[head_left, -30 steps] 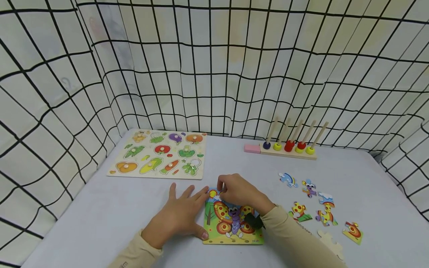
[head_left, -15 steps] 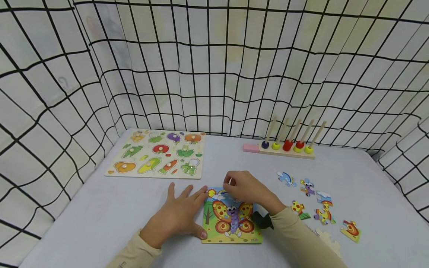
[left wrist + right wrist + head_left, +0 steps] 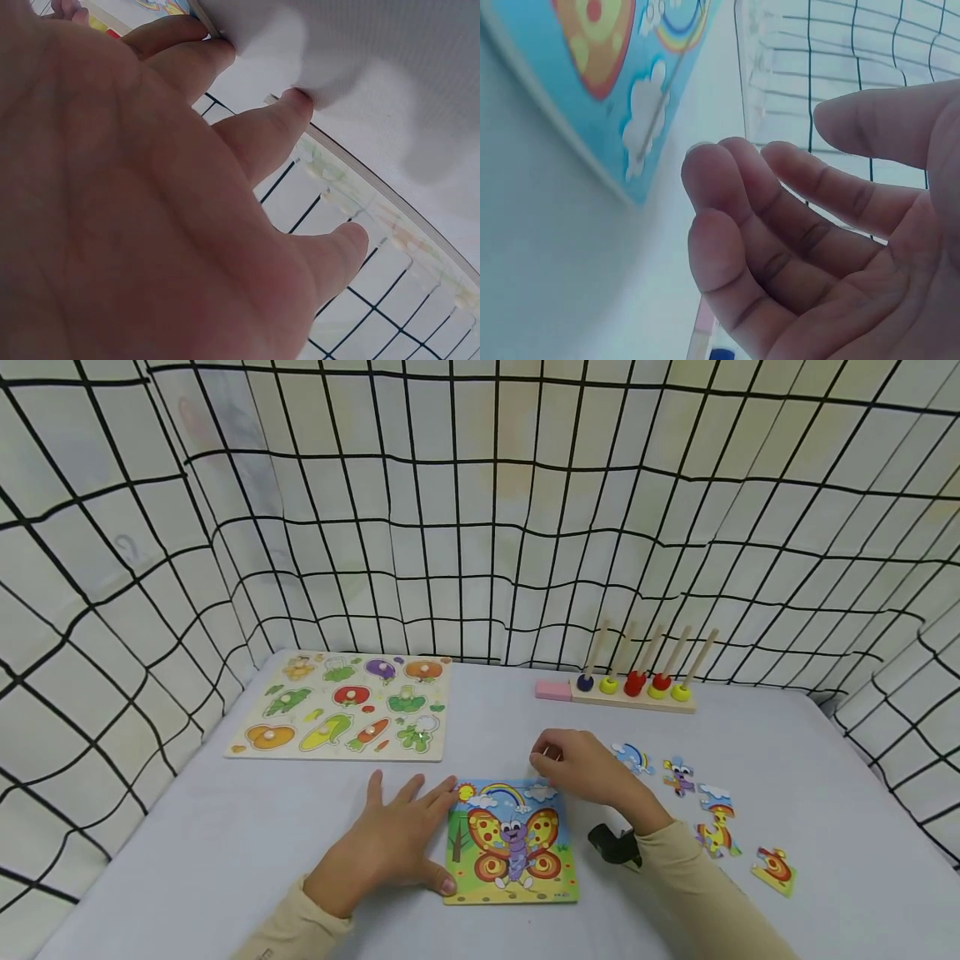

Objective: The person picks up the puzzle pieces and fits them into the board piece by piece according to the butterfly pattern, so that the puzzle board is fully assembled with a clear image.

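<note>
A square butterfly puzzle board (image 3: 517, 852) lies flat on the white table, with a sun, a rainbow and clouds along its top. My left hand (image 3: 386, 843) rests at its left edge, fingers spread, the thumb at the lower left corner and a fingertip at the upper left corner. Just off the upper right corner hovers my right hand (image 3: 592, 768). From the right wrist view its fingers (image 3: 716, 176) are loosely bent, the thumb stands apart, and nothing is between them. Loose picture pieces lie right of it, among them a rainbow piece (image 3: 633, 757) and a purple figure piece (image 3: 678, 777).
A vegetable knob puzzle (image 3: 345, 706) lies at the back left. At the back right stands a wooden peg counter (image 3: 633, 697) with coloured beads and a pink end. More pieces, including an orange-and-green one (image 3: 774, 871), lie at right. Black netting (image 3: 480, 527) surrounds the table.
My right hand has moved off the board's top area, up and to the right, uncovering the rainbow and the right cloud. My left hand has stayed at the board's left edge.
</note>
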Action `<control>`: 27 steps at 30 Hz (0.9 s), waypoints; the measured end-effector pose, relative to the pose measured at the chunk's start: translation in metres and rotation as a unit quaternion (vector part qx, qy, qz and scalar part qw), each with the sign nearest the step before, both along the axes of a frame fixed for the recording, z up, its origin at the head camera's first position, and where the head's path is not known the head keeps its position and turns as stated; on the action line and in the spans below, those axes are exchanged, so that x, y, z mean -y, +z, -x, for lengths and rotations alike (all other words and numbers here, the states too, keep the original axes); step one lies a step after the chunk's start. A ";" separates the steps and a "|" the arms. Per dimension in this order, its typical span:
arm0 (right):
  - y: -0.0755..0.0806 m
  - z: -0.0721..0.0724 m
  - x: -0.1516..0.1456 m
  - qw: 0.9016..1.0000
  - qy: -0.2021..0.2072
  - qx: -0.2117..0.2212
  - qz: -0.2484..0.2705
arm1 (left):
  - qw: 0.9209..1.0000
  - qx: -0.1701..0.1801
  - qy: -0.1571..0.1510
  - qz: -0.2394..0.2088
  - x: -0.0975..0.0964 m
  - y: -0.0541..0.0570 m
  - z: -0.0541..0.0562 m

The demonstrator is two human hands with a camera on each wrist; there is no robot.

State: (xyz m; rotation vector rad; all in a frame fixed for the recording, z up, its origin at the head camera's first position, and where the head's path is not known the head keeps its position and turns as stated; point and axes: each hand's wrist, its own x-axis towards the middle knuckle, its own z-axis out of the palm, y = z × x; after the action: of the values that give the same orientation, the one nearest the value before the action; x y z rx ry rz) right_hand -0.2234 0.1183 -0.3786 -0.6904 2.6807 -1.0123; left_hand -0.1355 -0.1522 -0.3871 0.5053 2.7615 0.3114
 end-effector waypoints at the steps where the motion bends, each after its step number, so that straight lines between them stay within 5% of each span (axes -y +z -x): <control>1: 0.000 0.001 -0.002 1.000 -0.004 -0.003 -0.002 | 1.000 0.000 0.001 -0.001 0.000 0.000 0.000; 13: -0.003 0.014 -0.046 0.997 -0.057 -0.042 -0.029 | 1.000 0.001 -0.001 -0.002 -0.001 0.001 0.000; 27: -0.008 0.027 -0.096 0.982 -0.103 -0.078 -0.136 | 1.000 0.002 -0.002 -0.002 -0.001 0.001 0.000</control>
State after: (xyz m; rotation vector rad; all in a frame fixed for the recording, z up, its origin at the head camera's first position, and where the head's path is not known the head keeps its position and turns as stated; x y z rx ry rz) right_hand -0.2502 0.2148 -0.3871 -0.4643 2.9986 -0.6340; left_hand -0.1359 -0.1515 -0.3861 0.5100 2.7555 0.3161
